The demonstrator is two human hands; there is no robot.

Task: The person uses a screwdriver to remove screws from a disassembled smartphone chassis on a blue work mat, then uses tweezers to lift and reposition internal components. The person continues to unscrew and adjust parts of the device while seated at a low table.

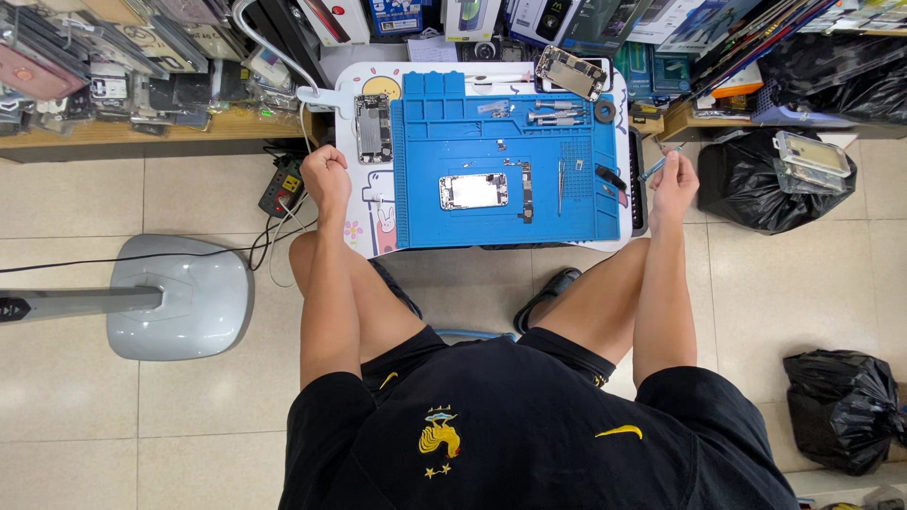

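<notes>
Item 1: slim blue tool [654, 168], light, stiff; I see my right hand [674, 181] pinching its handle. Left hand [324, 173] fisted, empty, at 9 o'clock of the opened phone [473, 191], fragile.

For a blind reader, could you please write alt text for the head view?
Seen from above, a seated person's right hand holds a thin blue tool beside a blue repair mat bearing an opened phone; the left hand is fisted.
</notes>
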